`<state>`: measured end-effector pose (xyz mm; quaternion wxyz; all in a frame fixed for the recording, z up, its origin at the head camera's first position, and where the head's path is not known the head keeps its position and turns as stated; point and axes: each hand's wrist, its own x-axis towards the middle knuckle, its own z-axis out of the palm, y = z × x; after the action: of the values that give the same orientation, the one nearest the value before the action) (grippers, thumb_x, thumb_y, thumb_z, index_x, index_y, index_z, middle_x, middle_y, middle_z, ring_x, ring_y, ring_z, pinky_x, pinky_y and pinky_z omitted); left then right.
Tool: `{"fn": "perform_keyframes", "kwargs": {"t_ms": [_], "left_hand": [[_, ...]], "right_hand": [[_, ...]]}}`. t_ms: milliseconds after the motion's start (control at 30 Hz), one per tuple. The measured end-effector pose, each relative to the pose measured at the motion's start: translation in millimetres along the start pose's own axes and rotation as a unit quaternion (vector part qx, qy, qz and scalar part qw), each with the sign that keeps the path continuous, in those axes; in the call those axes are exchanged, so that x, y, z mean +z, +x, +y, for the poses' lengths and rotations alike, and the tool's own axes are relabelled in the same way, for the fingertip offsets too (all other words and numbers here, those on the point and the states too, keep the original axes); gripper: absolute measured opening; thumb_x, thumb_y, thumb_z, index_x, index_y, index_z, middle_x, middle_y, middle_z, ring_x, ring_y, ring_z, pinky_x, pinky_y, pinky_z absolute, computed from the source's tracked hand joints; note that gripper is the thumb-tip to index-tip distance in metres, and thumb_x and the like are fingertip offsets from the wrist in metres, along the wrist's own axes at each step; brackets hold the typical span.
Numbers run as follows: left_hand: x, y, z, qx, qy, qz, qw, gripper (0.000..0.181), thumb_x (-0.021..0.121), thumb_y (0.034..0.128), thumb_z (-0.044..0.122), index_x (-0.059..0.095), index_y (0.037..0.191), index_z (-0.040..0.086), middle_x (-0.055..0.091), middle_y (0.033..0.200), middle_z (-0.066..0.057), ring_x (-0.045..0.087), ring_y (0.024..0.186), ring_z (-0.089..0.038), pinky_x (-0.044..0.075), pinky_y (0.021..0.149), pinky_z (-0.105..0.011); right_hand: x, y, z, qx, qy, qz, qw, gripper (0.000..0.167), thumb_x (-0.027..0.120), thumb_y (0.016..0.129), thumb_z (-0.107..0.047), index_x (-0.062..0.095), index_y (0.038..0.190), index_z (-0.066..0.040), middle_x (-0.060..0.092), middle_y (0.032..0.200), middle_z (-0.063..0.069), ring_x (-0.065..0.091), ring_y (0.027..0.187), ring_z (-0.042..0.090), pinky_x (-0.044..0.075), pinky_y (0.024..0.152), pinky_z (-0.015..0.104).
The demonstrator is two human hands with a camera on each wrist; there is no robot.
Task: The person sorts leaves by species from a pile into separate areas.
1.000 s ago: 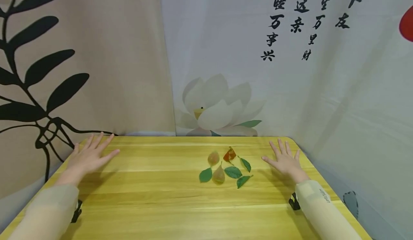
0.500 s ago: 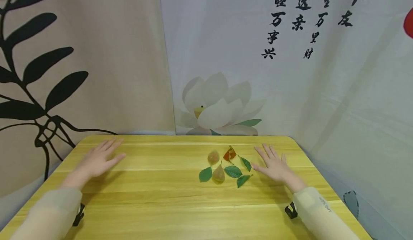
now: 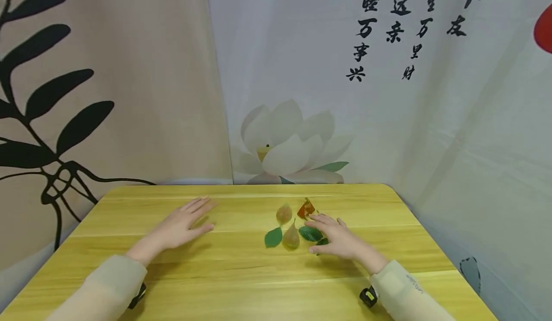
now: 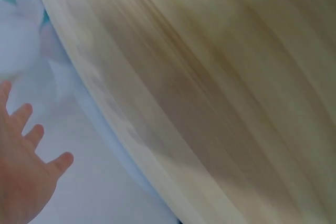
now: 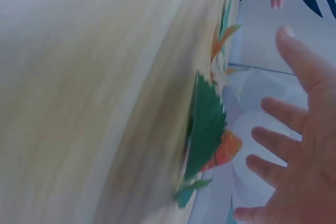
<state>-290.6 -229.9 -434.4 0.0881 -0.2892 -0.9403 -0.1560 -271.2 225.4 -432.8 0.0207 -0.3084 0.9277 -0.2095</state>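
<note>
My right hand [image 3: 338, 237] hovers over the right side of a small leaf cluster, fingers spread and holding nothing. Under its fingers lies a green serrated leaf [image 3: 310, 234], seen edge-on as a leaf [image 5: 206, 127] in the right wrist view. Another green leaf [image 3: 322, 242] is partly covered by the thumb. Further left are a rounder green leaf [image 3: 273, 238] and two tan, pear-shaped leaves, one upper [image 3: 284, 214] and one lower [image 3: 291, 238]. A red-orange leaf [image 3: 305, 209] lies behind. Left of the cluster, my left hand [image 3: 178, 225] is above the table, fingers extended, holding nothing.
The yellow wood-grain table [image 3: 233, 282] has rounded far corners. Directly behind it hangs a printed cloth [image 3: 293, 72] with a lotus, dark leaves and black characters. A black wrist camera [image 3: 368, 297] sits under the right sleeve.
Both hands have moved inward. The right hand has come left from beside the leaves to above them, covering some; the left hand has moved right. The leaves look unmoved on the table.
</note>
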Motion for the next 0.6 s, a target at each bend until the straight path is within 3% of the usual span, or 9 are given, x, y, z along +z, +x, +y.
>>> {"fn": "perform_keyframes", "kwargs": {"t_ms": [200,367,500,600], "left_hand": [[11.9,25.3,34.8,0.041,-0.006,-0.038,0.9984,0.067,0.056,0.0951,0.050,0.030,0.154,0.030,0.028,0.156,-0.007,0.023,0.142,-0.035,0.022,0.107,-0.062],[21.0,55.1,64.0,0.069,-0.036,-0.048,0.9958,0.068,0.052,0.0949,0.056,0.027,0.154,0.033,0.026,0.157,-0.005,0.022,0.142,-0.033,0.021,0.108,-0.061],[29.7,79.6,81.3,0.069,-0.102,-0.044,0.9914,0.070,0.055,0.0945,0.053,0.028,0.154,0.028,0.030,0.155,-0.006,0.026,0.141,-0.033,0.023,0.108,-0.059],[37.8,96.5,90.9,0.050,-0.164,-0.039,0.9844,0.070,0.062,0.0936,0.044,0.032,0.153,0.022,0.036,0.152,-0.009,0.035,0.136,-0.033,0.028,0.107,-0.055]], "right_hand": [[6.2,12.1,-8.2,-0.029,0.030,-0.037,0.9985,0.065,0.074,0.086,-0.035,0.052,0.139,-0.005,0.040,0.149,0.017,0.035,0.136,0.037,0.028,0.105,0.061],[8.7,17.7,-13.2,-0.034,0.047,-0.059,0.9966,0.061,0.075,0.086,-0.031,0.054,0.135,-0.001,0.046,0.144,0.016,0.043,0.131,0.034,0.036,0.104,0.051],[10.6,24.4,-18.8,-0.034,0.052,-0.060,0.9963,0.058,0.077,0.084,-0.027,0.057,0.132,-0.001,0.051,0.140,0.014,0.047,0.128,0.032,0.038,0.103,0.049],[13.2,30.7,-23.7,-0.028,0.050,-0.065,0.9962,0.056,0.078,0.083,-0.027,0.060,0.130,-0.003,0.054,0.138,0.012,0.049,0.126,0.029,0.040,0.102,0.046]]}}
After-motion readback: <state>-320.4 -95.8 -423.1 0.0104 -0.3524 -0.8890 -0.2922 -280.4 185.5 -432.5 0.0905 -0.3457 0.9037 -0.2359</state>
